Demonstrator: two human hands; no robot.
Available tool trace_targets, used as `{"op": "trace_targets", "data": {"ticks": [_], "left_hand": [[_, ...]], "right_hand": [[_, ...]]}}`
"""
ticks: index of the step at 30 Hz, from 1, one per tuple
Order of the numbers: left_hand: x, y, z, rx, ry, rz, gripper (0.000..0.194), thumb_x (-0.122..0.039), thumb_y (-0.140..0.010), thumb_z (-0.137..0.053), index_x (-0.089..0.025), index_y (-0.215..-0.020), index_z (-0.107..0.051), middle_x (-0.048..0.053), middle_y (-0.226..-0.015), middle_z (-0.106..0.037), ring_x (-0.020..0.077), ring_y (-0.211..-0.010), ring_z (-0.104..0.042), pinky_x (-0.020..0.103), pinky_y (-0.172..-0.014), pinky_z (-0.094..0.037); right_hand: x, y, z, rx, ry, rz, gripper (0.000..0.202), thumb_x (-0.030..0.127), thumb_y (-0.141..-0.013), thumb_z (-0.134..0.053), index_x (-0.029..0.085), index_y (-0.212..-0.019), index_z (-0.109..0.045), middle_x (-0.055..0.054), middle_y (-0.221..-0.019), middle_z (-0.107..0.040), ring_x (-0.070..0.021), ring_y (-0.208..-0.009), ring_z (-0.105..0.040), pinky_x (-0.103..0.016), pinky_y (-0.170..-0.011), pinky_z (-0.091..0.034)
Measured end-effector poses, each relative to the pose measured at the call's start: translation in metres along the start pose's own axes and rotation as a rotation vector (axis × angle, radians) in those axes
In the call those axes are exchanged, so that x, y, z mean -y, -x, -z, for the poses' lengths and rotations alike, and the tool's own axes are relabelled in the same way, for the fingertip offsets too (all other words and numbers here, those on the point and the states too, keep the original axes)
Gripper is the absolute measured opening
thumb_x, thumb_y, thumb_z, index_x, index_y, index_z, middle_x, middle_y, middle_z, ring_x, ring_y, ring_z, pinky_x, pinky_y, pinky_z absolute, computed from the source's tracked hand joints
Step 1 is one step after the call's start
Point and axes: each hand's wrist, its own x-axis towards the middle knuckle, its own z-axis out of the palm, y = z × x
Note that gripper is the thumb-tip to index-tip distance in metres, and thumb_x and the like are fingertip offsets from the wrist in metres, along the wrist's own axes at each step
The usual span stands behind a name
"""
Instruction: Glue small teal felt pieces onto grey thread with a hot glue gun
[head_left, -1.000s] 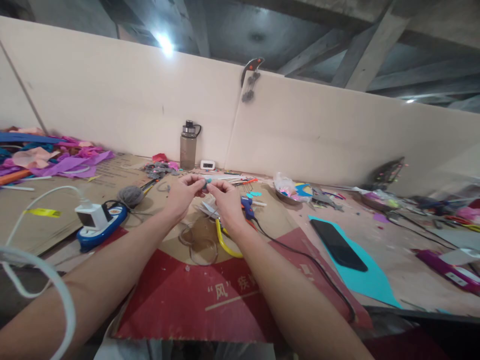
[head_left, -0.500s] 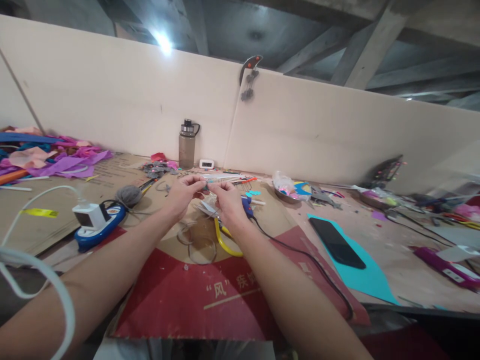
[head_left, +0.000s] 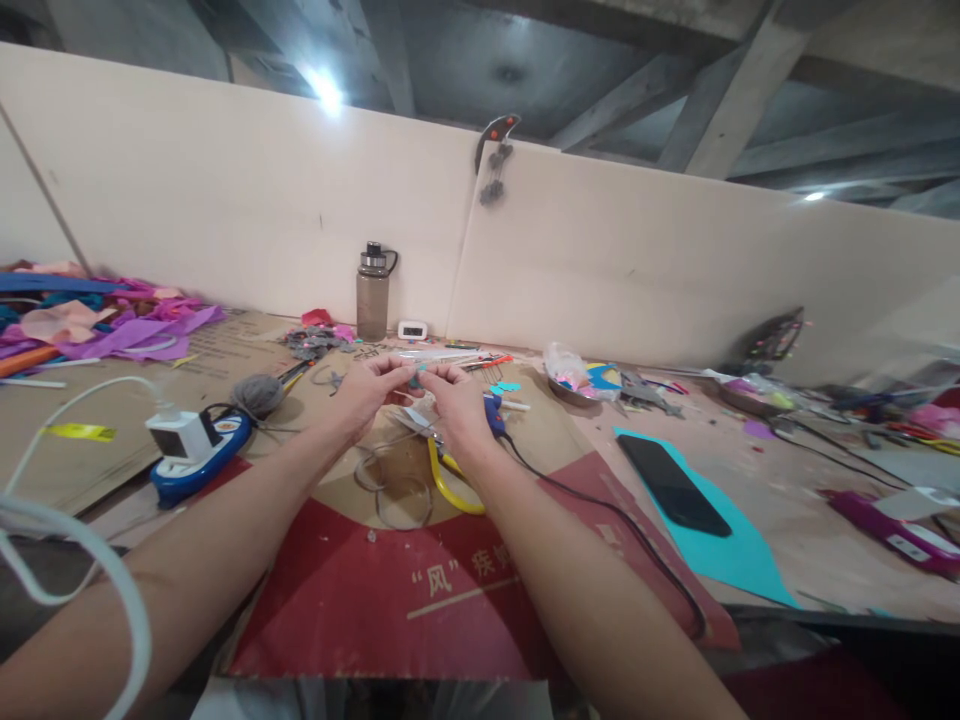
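Over the middle of the cardboard my left hand [head_left: 371,390] and my right hand [head_left: 454,395] meet at the fingertips. Both are closed in a pinch on a small teal piece [head_left: 418,377], too small to make out fully. Just below the hands lies a loop of thin grey yarn [head_left: 405,505]. Scissors with yellow handles [head_left: 450,485] rest under my right hand, partly hidden by it. A blue glue gun [head_left: 493,413] lies just to the right of that hand, its black cable running towards me.
A grey yarn ball [head_left: 257,394] and a blue power strip [head_left: 199,465] with a white charger are at left. A water bottle [head_left: 373,300] stands by the partition. On the right, a black phone [head_left: 673,485] lies on a turquoise sheet [head_left: 742,555]; a bowl [head_left: 576,390] holds craft bits.
My hands stay together in nearly the same place. The teal piece between the fingertips shows a little more and has shifted slightly right.
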Motion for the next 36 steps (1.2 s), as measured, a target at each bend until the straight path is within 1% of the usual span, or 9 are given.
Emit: {"op": "trace_targets", "data": {"ticks": [3, 7, 11, 15, 19, 23, 27, 31, 36], "left_hand": [[0.002, -0.003, 0.003, -0.058, -0.06, 0.002, 0.027, -0.039, -0.064, -0.071, -0.015, -0.068, -0.06, 0.0, -0.068, -0.06, 0.0114, -0.063, -0.056, 0.024, -0.059, -0.044], [0.007, -0.009, 0.008, -0.154, -0.146, -0.072, 0.021, -0.034, -0.066, -0.069, -0.015, -0.062, -0.06, -0.002, -0.062, -0.055, 0.0075, -0.057, -0.045, 0.02, -0.053, -0.034], [0.008, -0.009, 0.008, -0.137, -0.174, -0.116, 0.022, -0.032, -0.068, -0.067, -0.014, -0.059, -0.06, -0.003, -0.056, -0.051, 0.0062, -0.052, -0.039, 0.02, -0.05, -0.028], [0.004, -0.004, 0.002, -0.093, -0.056, -0.044, 0.021, -0.034, -0.066, -0.07, -0.014, -0.064, -0.063, -0.002, -0.055, -0.053, 0.0063, -0.051, -0.043, 0.02, -0.05, -0.03], [0.001, 0.0, -0.003, -0.062, 0.149, 0.071, 0.027, -0.036, -0.064, -0.074, -0.012, -0.074, -0.067, 0.0, -0.065, -0.058, 0.0067, -0.055, -0.05, 0.019, -0.048, -0.033], [0.001, 0.0, -0.004, -0.073, 0.161, 0.137, 0.027, -0.032, -0.06, -0.077, -0.013, -0.075, -0.066, -0.001, -0.064, -0.056, 0.0056, -0.053, -0.052, 0.016, -0.042, -0.032], [0.001, 0.0, -0.005, -0.078, 0.087, 0.112, 0.026, -0.03, -0.059, -0.076, -0.014, -0.074, -0.063, -0.002, -0.059, -0.055, 0.0059, -0.048, -0.052, 0.014, -0.036, -0.028], [0.0, 0.0, -0.005, -0.133, 0.034, 0.066, 0.023, -0.028, -0.061, -0.073, -0.014, -0.073, -0.06, -0.004, -0.053, -0.051, 0.005, -0.04, -0.047, 0.014, -0.032, -0.023], [-0.004, -0.006, 0.007, -0.214, 0.071, 0.033, 0.019, -0.024, -0.062, -0.07, -0.014, -0.072, -0.058, -0.003, -0.057, -0.055, 0.0049, -0.041, -0.05, 0.013, -0.031, -0.022]], "right_hand": [[-0.006, -0.002, 0.001, 0.005, 0.11, 0.09, 0.017, 0.031, -0.062, -0.065, 0.016, -0.067, -0.059, 0.006, -0.058, -0.049, -0.0069, -0.054, -0.038, -0.022, -0.054, -0.029], [-0.012, -0.003, 0.004, 0.033, 0.257, 0.171, 0.022, 0.036, -0.065, -0.064, 0.016, -0.074, -0.061, 0.006, -0.058, -0.046, -0.0076, -0.054, -0.033, -0.022, -0.052, -0.027], [-0.015, -0.004, 0.004, 0.037, 0.279, 0.191, 0.024, 0.037, -0.067, -0.063, 0.016, -0.077, -0.062, 0.006, -0.059, -0.046, -0.0079, -0.055, -0.033, -0.022, -0.053, -0.027], [-0.015, -0.005, 0.004, -0.011, 0.193, 0.15, 0.022, 0.036, -0.067, -0.062, 0.016, -0.075, -0.059, 0.005, -0.062, -0.049, -0.0079, -0.056, -0.036, -0.022, -0.055, -0.03], [-0.01, -0.003, 0.003, -0.05, 0.094, 0.099, 0.019, 0.033, -0.065, -0.061, 0.016, -0.073, -0.056, 0.005, -0.063, -0.05, -0.0068, -0.055, -0.035, -0.021, -0.056, -0.031], [-0.009, -0.001, 0.002, -0.046, 0.048, 0.074, 0.019, 0.032, -0.065, -0.062, 0.016, -0.072, -0.056, 0.006, -0.063, -0.05, -0.0063, -0.054, -0.035, -0.021, -0.055, -0.031], [-0.014, -0.003, 0.001, -0.036, 0.086, 0.082, 0.02, 0.034, -0.066, -0.061, 0.016, -0.074, -0.057, 0.005, -0.063, -0.052, -0.007, -0.054, -0.035, -0.022, -0.054, -0.03], [-0.019, -0.004, 0.001, -0.009, 0.201, 0.135, 0.022, 0.038, -0.069, -0.061, 0.017, -0.074, -0.057, 0.006, -0.058, -0.045, -0.0076, -0.053, -0.033, -0.022, -0.052, -0.028], [-0.022, -0.002, 0.004, 0.082, 0.291, 0.174, 0.025, 0.038, -0.073, -0.058, 0.02, -0.09, -0.054, 0.006, -0.062, -0.047, -0.009, -0.053, -0.039, -0.022, -0.052, -0.032]]}}
